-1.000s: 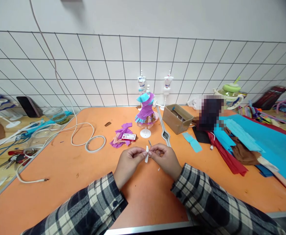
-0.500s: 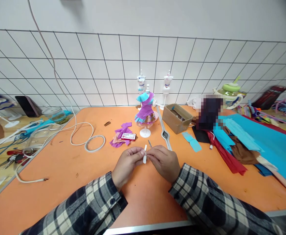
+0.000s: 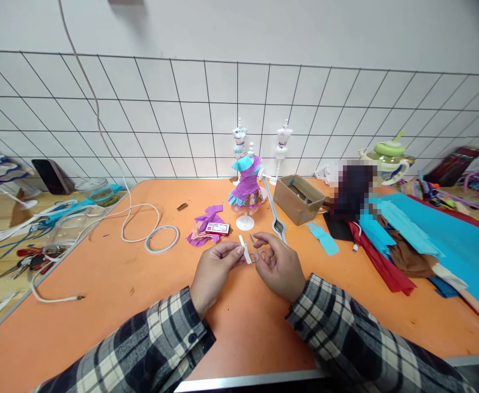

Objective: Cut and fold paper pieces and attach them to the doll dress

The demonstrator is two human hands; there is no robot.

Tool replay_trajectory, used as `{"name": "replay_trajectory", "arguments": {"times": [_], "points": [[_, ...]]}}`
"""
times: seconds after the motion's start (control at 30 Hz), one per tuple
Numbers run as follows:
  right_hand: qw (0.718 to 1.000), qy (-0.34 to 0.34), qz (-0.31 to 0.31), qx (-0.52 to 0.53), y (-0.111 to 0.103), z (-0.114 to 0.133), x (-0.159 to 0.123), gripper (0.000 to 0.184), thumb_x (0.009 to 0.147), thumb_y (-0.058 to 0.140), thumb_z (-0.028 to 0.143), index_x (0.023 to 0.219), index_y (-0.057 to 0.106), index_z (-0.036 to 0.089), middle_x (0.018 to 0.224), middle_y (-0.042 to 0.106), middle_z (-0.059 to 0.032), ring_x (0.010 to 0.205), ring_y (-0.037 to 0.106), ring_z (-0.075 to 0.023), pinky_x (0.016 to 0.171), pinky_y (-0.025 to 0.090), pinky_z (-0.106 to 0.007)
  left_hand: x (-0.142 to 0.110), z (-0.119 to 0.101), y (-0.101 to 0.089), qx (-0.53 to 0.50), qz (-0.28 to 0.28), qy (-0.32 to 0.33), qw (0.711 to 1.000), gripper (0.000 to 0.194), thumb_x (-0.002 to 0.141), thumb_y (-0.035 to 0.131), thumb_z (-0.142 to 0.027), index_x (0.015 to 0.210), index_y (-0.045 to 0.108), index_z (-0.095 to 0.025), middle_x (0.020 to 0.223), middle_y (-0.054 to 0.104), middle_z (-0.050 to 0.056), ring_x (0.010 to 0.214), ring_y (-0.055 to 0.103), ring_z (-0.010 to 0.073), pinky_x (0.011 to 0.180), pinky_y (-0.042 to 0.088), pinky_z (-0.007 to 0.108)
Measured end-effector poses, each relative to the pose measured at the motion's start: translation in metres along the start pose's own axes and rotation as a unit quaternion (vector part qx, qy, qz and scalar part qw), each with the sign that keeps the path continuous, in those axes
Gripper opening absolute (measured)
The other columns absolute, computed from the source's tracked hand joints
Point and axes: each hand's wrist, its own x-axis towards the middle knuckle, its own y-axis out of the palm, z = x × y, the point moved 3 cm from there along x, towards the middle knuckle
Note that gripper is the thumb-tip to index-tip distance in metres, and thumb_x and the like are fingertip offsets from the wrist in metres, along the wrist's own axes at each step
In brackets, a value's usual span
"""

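Note:
My left hand (image 3: 218,270) pinches a narrow white strip (image 3: 246,252) between thumb and fingertips, and the strip stands up at a slant in front of them. Close by on the right is my right hand (image 3: 279,267), its fingers curled around what looks like a small pair of scissors (image 3: 254,243). A thin metal tip and a ring handle show, but the fingers hide much of it. Beyond both hands a small white mannequin wears a purple and blue dress (image 3: 247,183) with a ruffled hem.
Purple scraps (image 3: 196,236) lie under a small red and white box (image 3: 218,228), near a tape roll (image 3: 161,251). A brown cardboard box (image 3: 296,201), a blue scrap (image 3: 323,239) and coloured fabrics (image 3: 411,254) are to the right. A white cable (image 3: 131,207) loops at left.
The right hand has drawn slightly away from the left and its fingers have opened a little, baring the ring handle. The white strip is tilted more. The view has shifted slightly.

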Motion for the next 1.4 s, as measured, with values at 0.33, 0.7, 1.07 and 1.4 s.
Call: {"name": "replay_trajectory", "arguments": {"times": [0.33, 0.7, 1.07, 1.4], "points": [[0.985, 0.098, 0.024, 0.139, 0.007, -0.017, 0.006, 0.008, 0.076, 0.066, 0.026, 0.079, 0.068, 0.018, 0.072, 0.064, -0.0016, 0.055, 0.047, -0.0111, 0.053, 0.042, -0.024, -0.002, 0.003, 0.002, 0.062, 0.024, -0.018, 0.998, 0.032, 0.064, 0.083, -0.040, 0.080, 0.076, -0.013, 0.077, 0.074, 0.007, 0.074, 0.067, 0.0180, 0.077, 0.054, 0.031], [0.986, -0.127, 0.048, -0.094, 0.003, 0.008, -0.001, 0.004, 0.081, 0.059, 0.017, 0.080, 0.062, 0.019, 0.079, 0.061, -0.0021, 0.068, 0.055, -0.0126, 0.059, 0.039, -0.024, -0.004, 0.004, 0.003, 0.068, 0.029, -0.001, 0.997, 0.019, 0.066, 0.078, -0.030, 0.071, 0.072, -0.013, 0.069, 0.069, 0.004, 0.067, 0.062, 0.0151, 0.070, 0.050, 0.027], [0.999, -0.039, -0.023, -0.024, 0.002, 0.002, -0.005, 0.025, 0.084, 0.065, 0.029, 0.107, 0.057, 0.022, 0.090, 0.067, -0.0010, 0.047, 0.048, -0.0078, 0.050, 0.042, -0.025, -0.003, -0.002, 0.001, 0.008, -0.004, 0.017, 1.000, 0.026, 0.069, 0.080, -0.036, 0.081, 0.073, -0.013, 0.075, 0.071, 0.004, 0.071, 0.062, 0.0147, 0.075, 0.050, 0.028], [0.993, 0.055, 0.016, 0.101, 0.004, -0.012, 0.005, 0.008, 0.079, 0.066, 0.026, 0.083, 0.070, 0.020, 0.077, 0.065, -0.0013, 0.050, 0.046, -0.0097, 0.050, 0.041, -0.024, -0.002, 0.001, 0.001, 0.043, 0.018, 0.011, 0.999, 0.027, 0.069, 0.081, -0.032, 0.087, 0.073, -0.014, 0.087, 0.075, 0.007, 0.081, 0.068, 0.0196, 0.082, 0.050, 0.031]]}}
